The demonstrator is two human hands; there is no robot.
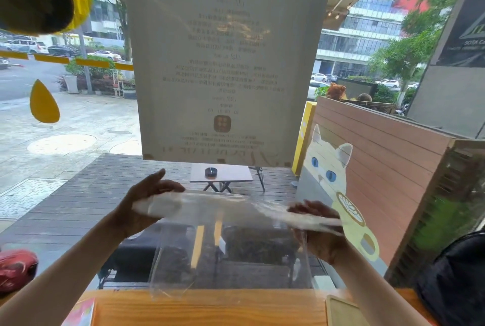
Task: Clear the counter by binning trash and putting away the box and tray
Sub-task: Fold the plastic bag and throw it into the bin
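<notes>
Two hands up at chest height, and between them one clear plastic bag (231,241), stretched out sideways in front of the big window (78,128). That's pretty much the whole scene.

The bag's top edge runs left to right from one hand to the other, so its long axis sits straight across the person's front, and the body of it hangs down below the hands until the bottom hem just about reaches the wooden counter (210,307). The left hand (147,202) has its fingers curled round a bunched white wad at its end of the bag. The right hand (319,228) pinches the other end, which is twisted into a thin rope. Both look equally far from the bag, since each is holding a corner of it.

Is there anything in the bag? Honestly can't tell. It's see-through and a bit blurred, and the dark stuff showing through looks like furniture outside the glass, not contents.

Below the right hand, at the counter's near edge, a corner of a pale wooden tray (341,311) pokes into view, and nothing on it that I can see. Down below the left hand there's a scrap of pink-and-white packaging (81,312), and further out to that side a red bag (15,268).

My guess is the bag is trash headed for a bin, so scrunching it together comes next. No bin in sight though.
</notes>
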